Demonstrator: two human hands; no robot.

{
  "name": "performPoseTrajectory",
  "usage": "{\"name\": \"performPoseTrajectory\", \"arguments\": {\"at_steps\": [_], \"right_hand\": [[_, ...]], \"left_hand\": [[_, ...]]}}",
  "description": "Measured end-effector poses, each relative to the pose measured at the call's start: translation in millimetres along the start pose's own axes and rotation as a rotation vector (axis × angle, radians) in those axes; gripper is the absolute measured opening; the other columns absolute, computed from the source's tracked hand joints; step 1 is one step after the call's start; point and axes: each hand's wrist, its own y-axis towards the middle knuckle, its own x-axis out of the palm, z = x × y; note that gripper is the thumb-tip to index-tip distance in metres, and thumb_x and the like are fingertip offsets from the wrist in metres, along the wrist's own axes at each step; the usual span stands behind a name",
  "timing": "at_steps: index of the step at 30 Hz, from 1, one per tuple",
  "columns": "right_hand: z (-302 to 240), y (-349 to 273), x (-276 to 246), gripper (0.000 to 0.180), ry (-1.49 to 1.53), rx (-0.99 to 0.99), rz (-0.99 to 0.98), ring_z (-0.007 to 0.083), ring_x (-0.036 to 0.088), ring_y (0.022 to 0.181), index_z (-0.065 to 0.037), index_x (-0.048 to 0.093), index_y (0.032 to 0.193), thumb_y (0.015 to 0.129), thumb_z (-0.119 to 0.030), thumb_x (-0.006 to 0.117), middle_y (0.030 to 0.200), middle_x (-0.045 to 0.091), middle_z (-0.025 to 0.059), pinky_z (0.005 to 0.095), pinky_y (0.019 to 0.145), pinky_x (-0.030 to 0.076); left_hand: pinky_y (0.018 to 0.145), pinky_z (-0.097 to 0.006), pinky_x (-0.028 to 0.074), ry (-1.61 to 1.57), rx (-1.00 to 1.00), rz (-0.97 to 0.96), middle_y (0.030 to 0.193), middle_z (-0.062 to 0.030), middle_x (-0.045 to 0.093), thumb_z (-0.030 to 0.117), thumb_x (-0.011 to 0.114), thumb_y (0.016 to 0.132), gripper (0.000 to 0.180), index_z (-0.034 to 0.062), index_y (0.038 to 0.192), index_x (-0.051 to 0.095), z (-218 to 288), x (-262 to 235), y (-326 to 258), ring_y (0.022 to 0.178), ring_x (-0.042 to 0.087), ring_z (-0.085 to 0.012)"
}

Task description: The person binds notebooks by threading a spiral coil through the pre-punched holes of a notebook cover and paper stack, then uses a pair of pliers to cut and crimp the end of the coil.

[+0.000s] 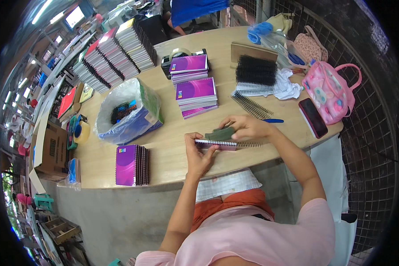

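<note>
My left hand (197, 158) grips a purple notebook (228, 148) on its edge near the table's front, thumb and fingers on either side. Along the notebook's upper edge runs a wire spiral coil (252, 144), and its free end sticks out to the right. Closed around a dark green curved pad (221, 133), my right hand (249, 127) holds it right at the coiled edge; whether the pad presses on the wire cannot be told. Loose spiral coils (252, 105) and a blue pen-like tool (273, 120) lie just beyond my right hand.
Purple notebooks stand in stacks (197, 94) ahead and in a bound row (132, 165) at left. A plastic-lined bin (139, 111), tape dispenser (181, 53), black coil bundle (256, 70), phone (313, 118) and pink bag (330, 92) surround the work. Taller notebook piles (115, 51) stand far left.
</note>
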Motion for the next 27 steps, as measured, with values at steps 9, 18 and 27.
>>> {"name": "performPoseTrajectory", "arguments": {"at_steps": [9, 18, 27], "right_hand": [[1.8, 12.6, -0.5, 0.025, 0.050, -0.128, 0.132, 0.0260, 0.057, 0.115, 0.003, 0.074, 0.094, 0.085, -0.019, 0.068, 0.133, 0.057, 0.0121, 0.0362, 0.101, 0.042], [0.1, 24.2, -0.8, 0.030, 0.085, -0.131, -0.083, 0.0246, 0.055, 0.120, 0.005, 0.072, 0.104, 0.086, -0.019, 0.068, 0.135, 0.056, 0.0130, 0.0349, 0.103, 0.041], [2.1, 22.4, -1.8, 0.026, -0.288, -0.119, 0.044, 0.0257, 0.060, 0.110, 0.001, 0.073, 0.090, 0.085, -0.023, 0.068, 0.129, 0.059, 0.0149, 0.0367, 0.094, 0.046]], "left_hand": [[0.085, -0.027, 0.043, -0.192, -0.043, -0.049, 0.104, -0.0056, 0.047, -0.002, 0.077, 0.079, 0.065, 0.0081, 0.129, 0.037, 6.5, -8.2, 2.2, 0.095, 0.049, -0.0137], [0.077, -0.026, 0.053, -0.630, -0.261, -0.074, 0.100, -0.0070, 0.061, -0.012, 0.072, 0.079, 0.069, 0.0124, 0.132, 0.037, 0.8, -22.6, 5.6, 0.090, 0.062, -0.0139], [0.076, -0.027, 0.056, -0.688, -0.285, -0.102, 0.098, -0.0061, 0.061, -0.013, 0.070, 0.079, 0.060, 0.0088, 0.127, 0.041, 1.5, -20.9, 6.6, 0.088, 0.062, -0.0124]]}}
